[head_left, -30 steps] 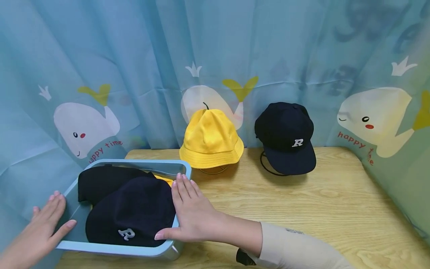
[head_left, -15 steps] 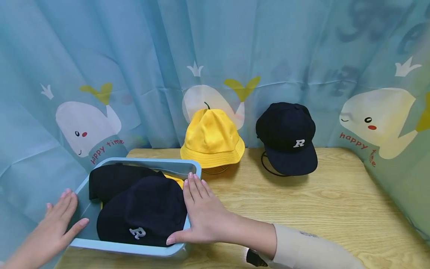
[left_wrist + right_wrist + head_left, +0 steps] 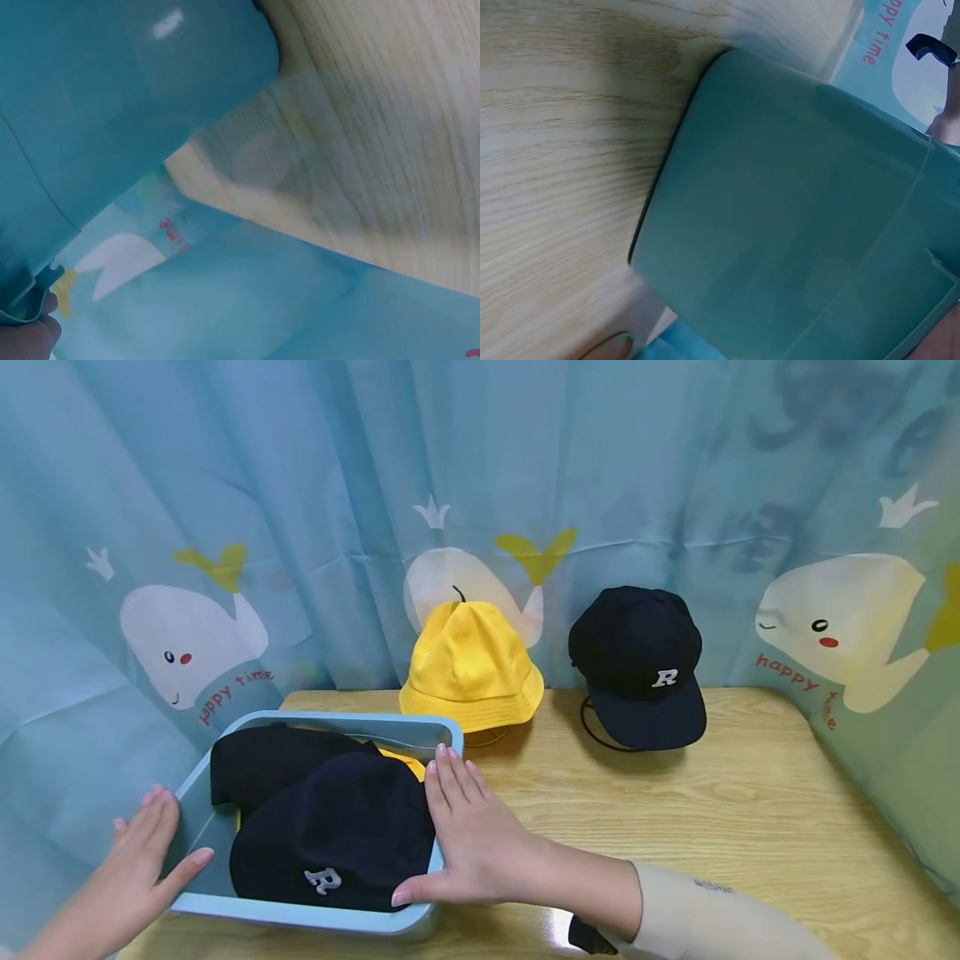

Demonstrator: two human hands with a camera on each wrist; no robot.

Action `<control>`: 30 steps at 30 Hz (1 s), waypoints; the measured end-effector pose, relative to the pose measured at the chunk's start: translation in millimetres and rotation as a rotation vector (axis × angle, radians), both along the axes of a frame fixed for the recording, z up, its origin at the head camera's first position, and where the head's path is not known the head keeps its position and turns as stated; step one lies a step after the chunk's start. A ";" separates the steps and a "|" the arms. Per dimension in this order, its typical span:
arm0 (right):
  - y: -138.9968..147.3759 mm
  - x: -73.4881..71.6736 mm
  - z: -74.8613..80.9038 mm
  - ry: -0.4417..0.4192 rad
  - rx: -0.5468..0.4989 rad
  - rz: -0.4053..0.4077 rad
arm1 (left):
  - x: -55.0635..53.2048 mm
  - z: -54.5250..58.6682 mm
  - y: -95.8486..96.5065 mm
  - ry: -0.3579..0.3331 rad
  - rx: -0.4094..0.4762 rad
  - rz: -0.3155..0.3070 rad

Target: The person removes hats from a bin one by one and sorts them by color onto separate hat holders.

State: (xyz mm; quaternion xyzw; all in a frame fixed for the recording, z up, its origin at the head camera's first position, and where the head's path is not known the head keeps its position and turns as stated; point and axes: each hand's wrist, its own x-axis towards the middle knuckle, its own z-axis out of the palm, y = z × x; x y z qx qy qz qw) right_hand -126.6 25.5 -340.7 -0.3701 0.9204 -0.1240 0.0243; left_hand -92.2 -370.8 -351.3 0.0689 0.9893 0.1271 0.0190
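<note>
A light blue plastic bin [image 3: 300, 920] stands on the table at the left of the head view. Inside it, a navy cap [image 3: 330, 827] with a white R lies in front of a black cap [image 3: 277, 760]. Something yellow [image 3: 405, 762] shows behind them. My left hand [image 3: 138, 852] rests along the bin's left rim, fingers straight and thumb reaching over the inside. On the right rim lies my right hand [image 3: 476, 835], fingers extended forward, thumb at the near corner. Both wrist views mostly show the bin's outer wall [image 3: 127, 97] and table.
At the back of the wooden table [image 3: 675, 827], a yellow bucket hat [image 3: 472, 668] and another navy cap [image 3: 641, 652] with an R sit on wire stands. A blue curtain [image 3: 337, 485] printed with whales hangs behind and along the sides.
The bin, with the caps in it, has slid to the right across the table. Both hands have moved along with it on its rims. The hats on the stands stay put.
</note>
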 end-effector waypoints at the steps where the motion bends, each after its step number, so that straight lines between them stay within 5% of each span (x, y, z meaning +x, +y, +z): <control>1: 2.4 0.4 -0.1 -0.004 -0.002 -0.001 | 0.7 -1.1 1.6 -0.001 0.009 -0.006; 6: 14.6 2.7 -1.2 -0.003 -0.006 -0.007 | 5.8 -7.5 6.9 0.027 0.038 -0.039; 11: 25.2 3.5 -1.2 0.008 -0.004 -0.008 | 9.5 -11.5 7.5 0.132 0.033 -0.151; 17: 35.2 3.9 0.3 -0.016 -0.010 -0.010 | 9.1 -11.0 11.6 0.164 0.001 -0.232; 25: 46.8 7.9 -0.6 -0.043 -0.034 -0.038 | 10.4 -11.0 28.4 0.170 0.059 -0.236; 30: 57.1 8.4 0.2 -0.081 -0.042 -0.057 | 11.0 -11.9 38.6 0.236 0.072 -0.272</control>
